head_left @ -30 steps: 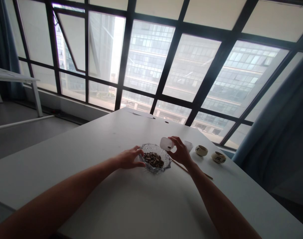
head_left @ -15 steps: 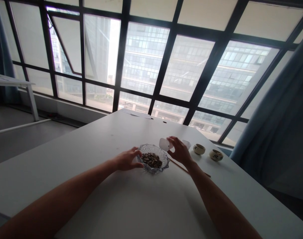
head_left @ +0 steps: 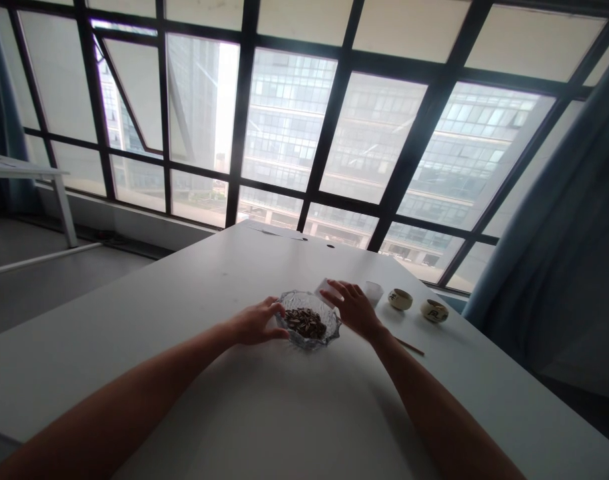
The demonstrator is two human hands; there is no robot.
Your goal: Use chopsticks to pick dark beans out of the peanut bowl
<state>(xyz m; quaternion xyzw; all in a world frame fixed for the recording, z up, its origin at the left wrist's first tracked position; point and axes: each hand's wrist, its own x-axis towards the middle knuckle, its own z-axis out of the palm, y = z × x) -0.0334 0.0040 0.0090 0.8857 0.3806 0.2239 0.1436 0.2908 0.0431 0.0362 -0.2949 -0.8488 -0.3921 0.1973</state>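
A clear glass bowl (head_left: 312, 344) with a wavy rim stands on the white table and holds a heap of striped sunflower seeds (head_left: 305, 323). My left hand (head_left: 258, 321) grips the bowl's left side, thumb in front and fingers at the rim. At the bowl's right side is my right hand (head_left: 355, 310), its fingers stretched out and apart, with nothing seen in its grasp. Just beyond those fingers, behind the bowl, a whitish translucent cup (head_left: 322, 288) stands partly hidden. Whether my fingertips touch it or the bowl's rim, I cannot tell.
Right of my right hand are another translucent cup (head_left: 373, 293) and two small cream bowls, one nearer (head_left: 434, 311) and one farther (head_left: 400, 299), with dark characters. A wooden chopstick-like stick (head_left: 409, 346) lies partly behind my wrist. Windows and a blue curtain (head_left: 549, 253) border the table.
My right hand has lowered toward the bowl and let go of the translucent cup, which now stands behind the bowl. My left hand keeps its hold on the bowl.
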